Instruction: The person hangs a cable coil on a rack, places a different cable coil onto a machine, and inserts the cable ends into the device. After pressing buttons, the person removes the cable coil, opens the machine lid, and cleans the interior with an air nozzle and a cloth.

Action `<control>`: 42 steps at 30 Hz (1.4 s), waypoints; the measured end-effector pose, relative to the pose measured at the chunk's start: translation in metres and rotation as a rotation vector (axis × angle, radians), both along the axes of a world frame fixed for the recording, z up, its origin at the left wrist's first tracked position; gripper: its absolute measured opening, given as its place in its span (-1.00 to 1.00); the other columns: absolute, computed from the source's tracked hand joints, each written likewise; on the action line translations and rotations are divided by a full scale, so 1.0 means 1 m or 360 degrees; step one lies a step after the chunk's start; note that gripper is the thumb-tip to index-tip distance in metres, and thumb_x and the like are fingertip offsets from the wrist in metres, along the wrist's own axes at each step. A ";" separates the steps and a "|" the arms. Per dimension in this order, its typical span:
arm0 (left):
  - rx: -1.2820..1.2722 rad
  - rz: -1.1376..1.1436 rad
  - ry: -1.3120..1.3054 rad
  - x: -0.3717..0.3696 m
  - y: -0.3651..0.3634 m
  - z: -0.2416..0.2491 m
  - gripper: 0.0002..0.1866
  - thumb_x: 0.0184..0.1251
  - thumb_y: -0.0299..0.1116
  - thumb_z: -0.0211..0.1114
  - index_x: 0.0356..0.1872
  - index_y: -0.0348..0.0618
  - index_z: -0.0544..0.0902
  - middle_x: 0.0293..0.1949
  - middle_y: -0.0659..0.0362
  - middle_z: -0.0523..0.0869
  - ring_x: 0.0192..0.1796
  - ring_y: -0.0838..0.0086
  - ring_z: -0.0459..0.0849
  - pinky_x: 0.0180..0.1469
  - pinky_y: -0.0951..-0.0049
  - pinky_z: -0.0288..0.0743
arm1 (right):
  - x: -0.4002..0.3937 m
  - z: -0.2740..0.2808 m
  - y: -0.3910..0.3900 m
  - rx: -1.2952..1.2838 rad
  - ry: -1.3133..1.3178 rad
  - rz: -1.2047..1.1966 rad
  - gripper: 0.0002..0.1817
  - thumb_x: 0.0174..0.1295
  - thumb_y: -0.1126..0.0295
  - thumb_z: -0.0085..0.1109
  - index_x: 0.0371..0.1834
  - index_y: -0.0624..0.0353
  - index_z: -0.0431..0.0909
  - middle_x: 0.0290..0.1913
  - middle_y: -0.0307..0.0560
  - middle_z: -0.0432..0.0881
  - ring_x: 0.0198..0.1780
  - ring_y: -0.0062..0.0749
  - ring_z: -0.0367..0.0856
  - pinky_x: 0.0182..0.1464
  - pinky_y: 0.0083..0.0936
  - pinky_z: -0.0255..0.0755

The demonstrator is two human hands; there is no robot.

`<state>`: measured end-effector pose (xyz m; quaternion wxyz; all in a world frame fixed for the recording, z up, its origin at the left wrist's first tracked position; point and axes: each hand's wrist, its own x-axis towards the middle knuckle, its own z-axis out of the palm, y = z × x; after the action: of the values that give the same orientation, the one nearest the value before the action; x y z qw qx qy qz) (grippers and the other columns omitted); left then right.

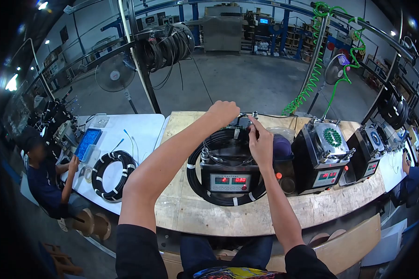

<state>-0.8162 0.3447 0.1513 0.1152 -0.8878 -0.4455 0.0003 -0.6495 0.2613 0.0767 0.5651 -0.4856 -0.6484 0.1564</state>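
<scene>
The fingertips of the left hand (223, 111) are facing away from where I am standing, and the hand itself is hiding them. Its fingers are curling inward, but I cannot tell whether they are gripping anything. The right hand (261, 138) is bending its fingers with the index finger extending toward the left hand; whether it is pinching something is too small to make out. A short dark piece is showing between the two hands, not clear enough to identify.

The machine (230, 182) is standing below the fingers, nearer the person's body, and its red display digits are facing the person. Its upper part is merging with dark cable and is hard to distinguish. The black cable coil (192, 177), bound with white ties, is looping around the machine; its front is lying well below the fingers, its rear just below the left hand. The right forearm is covering part of the coil's right side. A purple object (282, 146) is sitting just beside the right fingers, on their outer side.
</scene>
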 end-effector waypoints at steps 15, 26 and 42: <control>-0.0181 0.0141 -0.0218 0.000 0.015 -0.018 -0.74 0.30 -0.33 0.43 -0.05 -0.20 0.79 -0.11 -0.08 0.81 -0.07 0.11 0.83 -0.07 0.20 0.71 | 0.000 0.001 0.001 -0.0032 0.0055 0.0098 -0.60 0.41 0.48 0.21 0.30 0.18 0.64 -0.39 0.04 0.68 -0.45 -0.41 0.58 -0.23 -0.46 0.52; -0.0569 0.0233 -0.2981 -0.048 -0.059 -0.045 -0.47 0.75 -0.02 -0.09 0.37 -0.23 0.54 -0.11 0.04 0.78 -0.19 0.40 0.78 -0.15 0.41 0.64 | 0.044 0.027 0.104 -0.0295 -0.0077 0.0220 -0.38 0.54 -0.20 0.01 0.20 0.13 0.71 -0.18 -0.03 0.76 -0.18 -0.39 0.70 -0.05 -0.41 0.58; 0.0170 0.0131 -0.3008 -0.033 -0.072 -0.074 -0.60 0.76 -0.24 -0.16 0.11 -0.31 0.60 -0.42 0.16 0.67 -0.33 0.59 0.62 -0.23 0.53 0.49 | 0.049 0.008 0.220 -0.1452 -0.0518 0.0287 -0.58 0.32 0.19 0.23 -0.32 0.47 0.62 -0.42 0.21 0.72 -0.51 -0.04 0.78 -0.50 -0.25 0.78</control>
<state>-0.8493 0.2727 0.0775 -0.2530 -0.4976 -0.3848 -0.7351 -0.6008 0.4810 0.0847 0.1704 -0.6435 -0.6331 0.3949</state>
